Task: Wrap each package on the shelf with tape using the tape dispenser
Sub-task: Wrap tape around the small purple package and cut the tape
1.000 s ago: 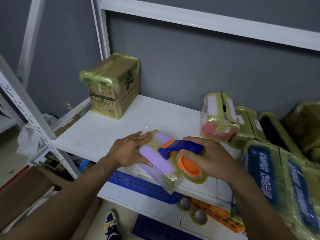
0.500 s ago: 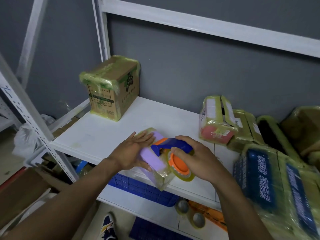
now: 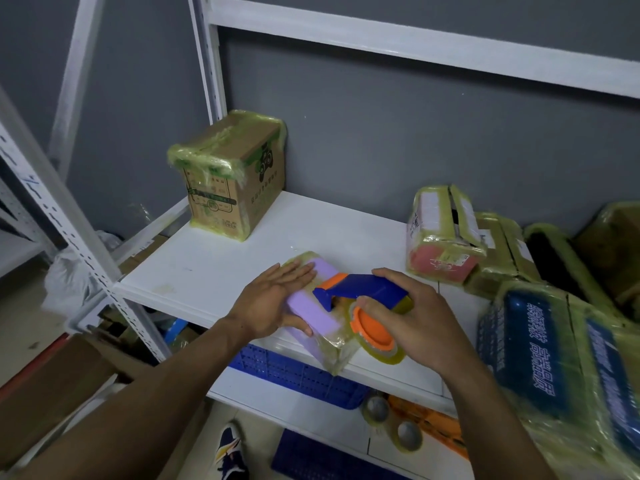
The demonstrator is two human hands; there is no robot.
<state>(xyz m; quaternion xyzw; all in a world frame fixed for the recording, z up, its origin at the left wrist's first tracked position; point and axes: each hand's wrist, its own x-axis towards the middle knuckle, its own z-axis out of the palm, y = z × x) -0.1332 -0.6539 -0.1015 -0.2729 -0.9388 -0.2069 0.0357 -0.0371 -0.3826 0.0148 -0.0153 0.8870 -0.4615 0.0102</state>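
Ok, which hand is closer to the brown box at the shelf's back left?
Left. The left hand presses on the purple package in front of the brown box; the right hand grips the tape dispenser farther right.

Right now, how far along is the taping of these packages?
Looks mostly done: the cardboard box at the back and the packages on the right already show yellowish tape. In hand: the left hand presses the purple package flat while the right hand grips the tape dispenser on it. Left: finishing that one; I see no bare package.

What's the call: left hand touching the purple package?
Touching. Head view: left hand lies flat on the purple package, thumb against its near side.
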